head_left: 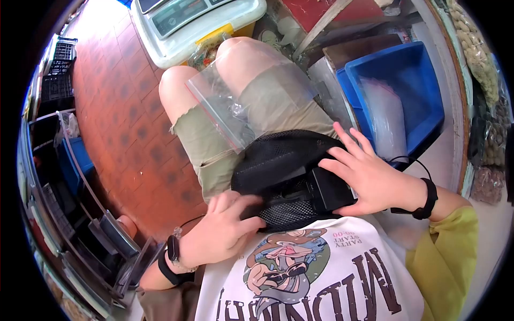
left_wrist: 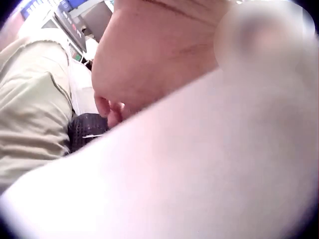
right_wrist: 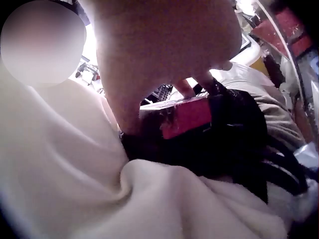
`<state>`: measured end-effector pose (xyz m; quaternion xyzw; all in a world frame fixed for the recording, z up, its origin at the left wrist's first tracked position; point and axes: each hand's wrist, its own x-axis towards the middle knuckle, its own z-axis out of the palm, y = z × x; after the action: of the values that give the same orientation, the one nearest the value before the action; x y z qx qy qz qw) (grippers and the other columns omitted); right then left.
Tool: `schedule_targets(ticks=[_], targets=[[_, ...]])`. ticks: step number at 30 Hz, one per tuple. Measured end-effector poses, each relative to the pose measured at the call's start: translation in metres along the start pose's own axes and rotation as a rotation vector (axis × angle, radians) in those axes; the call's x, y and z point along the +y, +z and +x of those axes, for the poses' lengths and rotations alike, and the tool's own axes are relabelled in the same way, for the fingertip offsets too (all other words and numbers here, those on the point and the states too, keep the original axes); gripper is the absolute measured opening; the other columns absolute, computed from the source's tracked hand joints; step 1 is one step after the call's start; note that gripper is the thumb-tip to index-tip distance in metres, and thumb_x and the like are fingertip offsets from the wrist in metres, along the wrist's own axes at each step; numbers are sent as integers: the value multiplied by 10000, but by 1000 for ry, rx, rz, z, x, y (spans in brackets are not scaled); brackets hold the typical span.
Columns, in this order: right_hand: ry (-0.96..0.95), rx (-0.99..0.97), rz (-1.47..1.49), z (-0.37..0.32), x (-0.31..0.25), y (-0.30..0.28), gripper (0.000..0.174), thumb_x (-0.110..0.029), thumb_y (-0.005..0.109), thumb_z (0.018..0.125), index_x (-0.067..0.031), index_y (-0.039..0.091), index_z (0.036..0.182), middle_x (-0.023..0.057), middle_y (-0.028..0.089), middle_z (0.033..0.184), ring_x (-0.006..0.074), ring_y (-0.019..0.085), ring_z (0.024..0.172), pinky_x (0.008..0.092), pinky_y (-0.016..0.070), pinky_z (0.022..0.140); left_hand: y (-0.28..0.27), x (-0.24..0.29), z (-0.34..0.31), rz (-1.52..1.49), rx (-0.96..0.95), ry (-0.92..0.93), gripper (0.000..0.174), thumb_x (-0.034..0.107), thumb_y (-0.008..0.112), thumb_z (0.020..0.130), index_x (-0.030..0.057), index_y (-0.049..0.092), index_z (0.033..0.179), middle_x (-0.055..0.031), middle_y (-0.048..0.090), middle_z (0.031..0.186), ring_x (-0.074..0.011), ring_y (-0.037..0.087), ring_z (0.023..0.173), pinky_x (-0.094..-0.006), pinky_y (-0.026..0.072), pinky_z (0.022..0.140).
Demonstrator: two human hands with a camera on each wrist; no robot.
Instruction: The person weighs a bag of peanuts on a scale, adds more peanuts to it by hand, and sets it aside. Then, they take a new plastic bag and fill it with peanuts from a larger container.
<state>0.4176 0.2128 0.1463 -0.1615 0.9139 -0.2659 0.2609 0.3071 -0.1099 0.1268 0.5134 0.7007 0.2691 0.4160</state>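
Note:
A black mesh bag point(head_left: 278, 160) lies across the person's lap, against the white shirt. At its left edge is the left hand point(head_left: 225, 222), fingers curled, index finger and thumb holding the mesh edge. The left wrist view shows bent fingertips beside the dark mesh point(left_wrist: 87, 130). A black box point(head_left: 331, 190) sits at the right end of the bag. Over it spreads the right hand point(head_left: 369, 176), its fingers mostly straight and apart, with the thumb along the near edge. In the right wrist view, a reddish face of the box point(right_wrist: 187, 119) shows under the palm.
A clear zip bag point(head_left: 225, 109) lies across the thighs. Ahead stands a scale point(head_left: 179, 21) on a white lidded bin point(head_left: 235, 13). Blue tubs point(head_left: 423, 80) with clear plastic bags are at right. Racks point(head_left: 69, 214) line the left side of the tiled floor point(head_left: 128, 117).

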Motion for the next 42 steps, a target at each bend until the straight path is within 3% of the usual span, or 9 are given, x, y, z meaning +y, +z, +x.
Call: schedule_targets(ticks=[4, 7, 14, 20, 23, 26, 28, 39, 42], targets=[[-54, -15, 78, 9, 1, 4, 849, -381, 835, 661, 5, 504, 1341, 248, 482, 1325, 528, 168, 1441, 642, 163, 1153, 4, 20, -17, 341, 79, -72, 218, 180, 673, 785, 177, 699, 1001, -224, 485, 1402, -432, 278, 1419, -523, 321, 1054], [-58, -4, 131, 10, -1, 8, 858, -359, 841, 657, 2, 492, 1354, 255, 467, 1360, 525, 136, 1452, 646, 165, 1154, 10, 27, -23, 416, 132, -118, 266, 179, 750, 744, 198, 705, 1006, -204, 489, 1402, -432, 278, 1411, -536, 314, 1046], [12, 46, 77, 6, -4, 6, 857, -328, 846, 626, -15, 479, 1335, 207, 472, 1337, 522, 150, 1450, 649, 169, 1131, 14, 23, -3, 323, 193, -175, 226, 197, 745, 778, 142, 697, 991, -168, 521, 1382, -453, 290, 1410, -554, 318, 1029], [56, 119, -240, -5, -4, 7, 794, -515, 802, 652, 23, 581, 1193, 170, 552, 1230, 433, 278, 1429, 556, 182, 1185, 36, 5, 75, 634, 437, -11, 443, 209, 726, 765, 95, 626, 1181, -79, 579, 1267, -325, 369, 1392, -449, 360, 1035], [26, 151, -397, -8, -1, 11, 834, -606, 757, 652, 23, 597, 1177, 132, 581, 1179, 368, 387, 1361, 510, 196, 1185, 35, 7, 93, 794, 506, -2, 552, 212, 712, 750, 120, 573, 1276, -55, 581, 1124, -255, 483, 1237, -367, 404, 962], [25, 139, -434, -11, -4, 12, 853, -639, 735, 649, 13, 604, 1182, 99, 595, 1135, 311, 482, 1234, 474, 253, 1144, 32, -3, 97, 868, 446, 71, 565, 197, 667, 750, 138, 568, 1304, -11, 505, 916, -168, 482, 876, -317, 394, 763], [6, 152, -476, -11, -6, 10, 811, -636, 740, 632, -18, 617, 1142, 64, 583, 1065, 254, 516, 1065, 425, 322, 1045, 24, 4, 89, 877, 386, 85, 548, 189, 644, 764, 137, 568, 1304, -7, 498, 905, -167, 489, 871, -315, 389, 749], [-17, 143, -517, -15, -23, -7, 688, -626, 739, 595, -83, 604, 995, 19, 506, 946, 189, 500, 981, 343, 330, 889, -3, 35, 53, 824, 233, 150, 441, 162, 590, 802, 49, 622, 1227, 12, 437, 772, -143, 476, 757, -283, 354, 710], [-49, 142, -517, -12, -22, -7, 686, -633, 735, 596, -77, 605, 976, 23, 507, 932, 188, 501, 980, 342, 325, 887, -6, 42, 48, 829, 165, 24, 461, 157, 614, 781, 52, 609, 1230, 0, 454, 800, -147, 500, 777, -291, 362, 717]])
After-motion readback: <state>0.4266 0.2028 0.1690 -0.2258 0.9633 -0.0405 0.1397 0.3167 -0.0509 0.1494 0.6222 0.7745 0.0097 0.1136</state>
